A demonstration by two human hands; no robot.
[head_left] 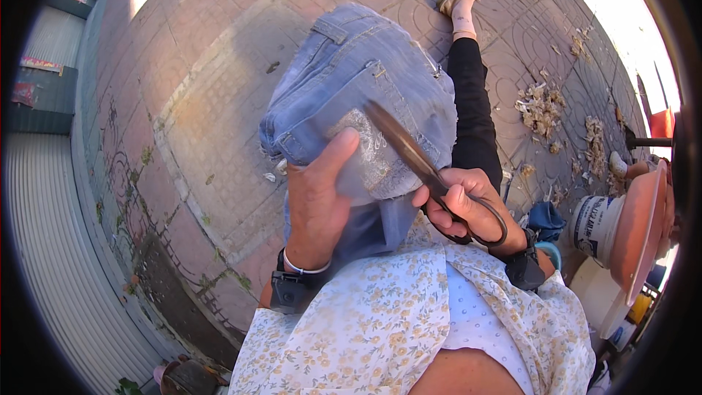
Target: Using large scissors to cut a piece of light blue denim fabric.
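A folded piece of faded blue denim jeans (409, 51), with belt loops, a pocket seam and frayed edges, lies bunched in front of me. My left hand (322, 201) grips its near left side, the thumb on top and most fingers hidden. Beside that thumb is a pale, worn patch (380, 161) with glittery lettering, partly blurred. My right hand (472, 208) holds large dark scissors (401, 140) by their black loop handles. The blades look closed and point up and left across the denim; whether they touch it I cannot tell.
My outstretched leg in black trousers (470, 102) lies beyond the denim on the right. Fluffy scraps (541, 110) litter the paving. At right stand a white bucket (596, 227), an orange basin (636, 241) and a dark blue cloth (546, 219). A ribbed shutter (58, 249) lines the left.
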